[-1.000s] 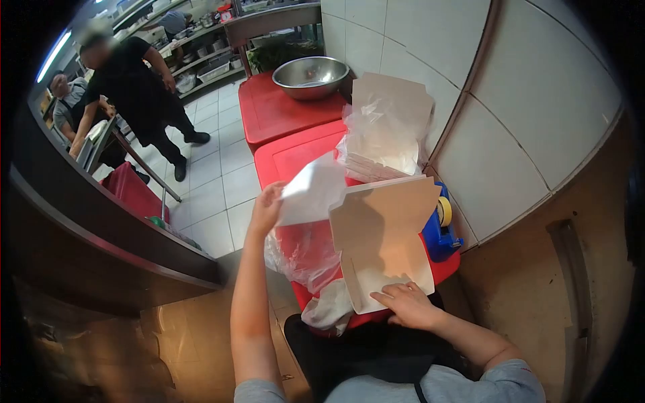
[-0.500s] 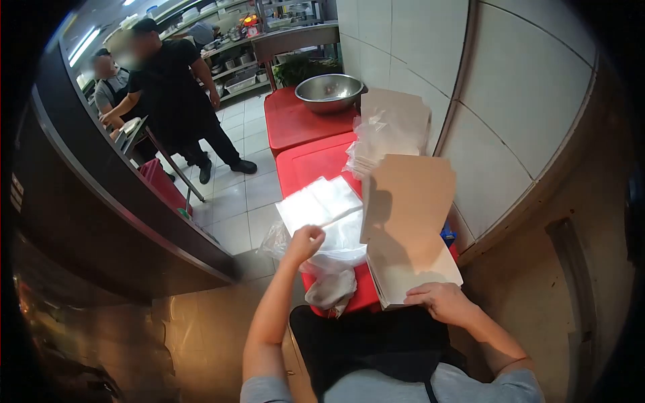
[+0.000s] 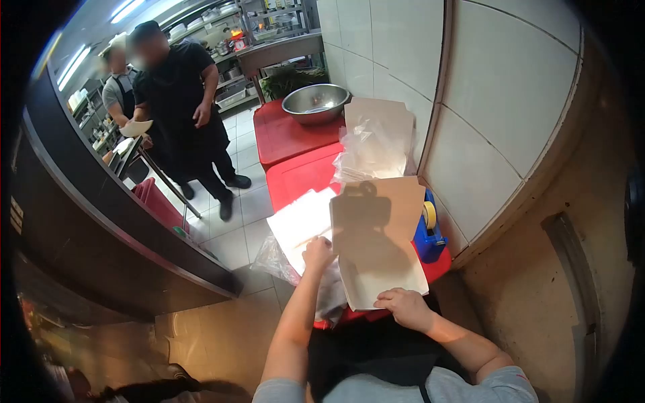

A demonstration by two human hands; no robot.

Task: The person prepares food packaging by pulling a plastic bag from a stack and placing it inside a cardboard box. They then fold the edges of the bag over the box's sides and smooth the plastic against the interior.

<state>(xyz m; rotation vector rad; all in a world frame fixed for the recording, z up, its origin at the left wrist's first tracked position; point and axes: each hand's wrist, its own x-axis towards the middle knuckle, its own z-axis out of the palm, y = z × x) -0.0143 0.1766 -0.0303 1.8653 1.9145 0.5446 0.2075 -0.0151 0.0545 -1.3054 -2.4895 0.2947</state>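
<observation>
Left hand [image 3: 318, 253]: curled into a pinch on the near edge of the white sheet [image 3: 300, 225], just left of centre in the frame. I can't see exactly how the fingertips sit.
Right hand [image 3: 404, 307]: laid flat, fingers together, pinning the front rim of the open takeout box [image 3: 375, 265] at lower centre.
Box: tray part sits on the red bin lid [image 3: 302, 176], with its lid flap standing up behind. The inside looks bare to me, nothing lining it yet.
Sheet: lying beside the box on its left, touching the box edge, on top of a crumpled plastic bag [image 3: 282, 258].
Progress: my guess is box opened, sheet picked out, lining not done, so roughly halfway on this one.
Stack left: more flat boxes in plastic [image 3: 376, 144] against the tiled wall, upper centre, so plenty to go.
Other stuff: blue tape dispenser [image 3: 427, 232] right of the box, steel bowl [image 3: 316, 103] further back, two people standing in the upper left.
</observation>
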